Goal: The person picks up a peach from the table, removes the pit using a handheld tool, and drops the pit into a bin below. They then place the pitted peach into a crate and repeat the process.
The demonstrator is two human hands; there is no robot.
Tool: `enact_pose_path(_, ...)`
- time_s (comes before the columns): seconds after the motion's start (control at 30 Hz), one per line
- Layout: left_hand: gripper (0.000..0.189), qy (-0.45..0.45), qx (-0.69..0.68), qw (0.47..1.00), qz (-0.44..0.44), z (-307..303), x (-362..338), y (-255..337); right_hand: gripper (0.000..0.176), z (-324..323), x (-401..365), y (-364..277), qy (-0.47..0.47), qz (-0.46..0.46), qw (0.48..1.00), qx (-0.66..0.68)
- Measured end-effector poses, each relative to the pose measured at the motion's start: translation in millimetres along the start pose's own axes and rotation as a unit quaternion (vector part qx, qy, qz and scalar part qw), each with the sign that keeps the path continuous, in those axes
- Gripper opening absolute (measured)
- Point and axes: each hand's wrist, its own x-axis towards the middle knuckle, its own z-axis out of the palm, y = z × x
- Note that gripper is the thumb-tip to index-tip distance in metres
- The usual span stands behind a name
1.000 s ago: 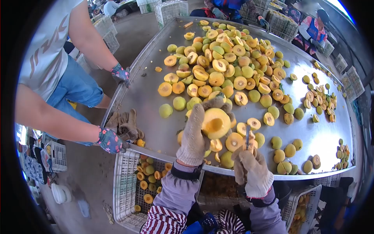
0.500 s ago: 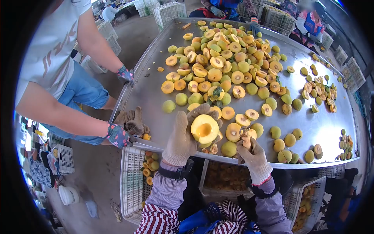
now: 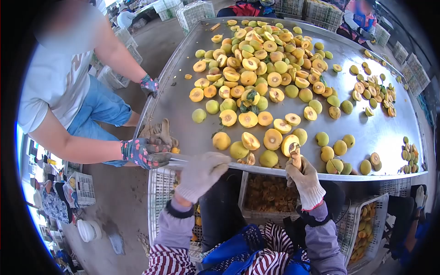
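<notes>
My left hand (image 3: 201,174), in a pale work glove, hangs palm down just below the near edge of the steel table (image 3: 380,133), above a white crate (image 3: 158,197). Its fingers are curled and I cannot see whether anything is in them. My right hand (image 3: 305,183), gloved too, grips a pitting tool (image 3: 294,155) with a wooden handle and a metal loop, held upright at the table edge. The loop is next to a halved peach (image 3: 288,144). Whole and halved peaches (image 3: 256,68) cover the table.
A co-worker stands on the left, one flowered glove (image 3: 144,153) on the table rim near my left hand, the other glove (image 3: 150,85) farther back. Spare gloves (image 3: 158,133) lie by the rim. Crates under the edge hold pits (image 3: 268,195) and fruit halves (image 3: 362,229). More people work at the far end.
My left hand came down off the table from chest height to below the edge; the peach half it held is out of sight. My right hand stayed at the rim with the tool.
</notes>
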Motion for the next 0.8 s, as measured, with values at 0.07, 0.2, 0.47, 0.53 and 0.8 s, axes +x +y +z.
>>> enact_pose_path(0.07,0.019,-0.076,0.066,0.994,0.031,28.8,28.9,3.5,0.024,0.1,-4.7,-2.7,-0.005,-0.006,1.000,-0.003)
enact_pose_path(0.2,0.020,-0.183,0.167,0.967,0.058,76.7,75.7,9.6,0.023,-10.3,-17.3,-10.8,0.006,-0.006,1.000,-0.011)
enact_pose_path(0.47,0.026,-0.333,0.337,0.881,0.006,111.4,101.4,-4.2,0.020,-30.6,-25.2,-2.9,0.025,0.029,0.999,-0.023)
enact_pose_path(0.53,0.026,-0.325,0.344,0.881,0.001,104.8,94.0,-10.5,0.019,-27.6,-27.8,-5.3,0.018,0.025,0.999,-0.010)
enact_pose_path(0.8,0.021,-0.100,-0.495,0.825,-0.256,59.9,50.2,17.4,0.017,-18.1,-33.4,2.6,-0.010,0.030,0.999,0.021)
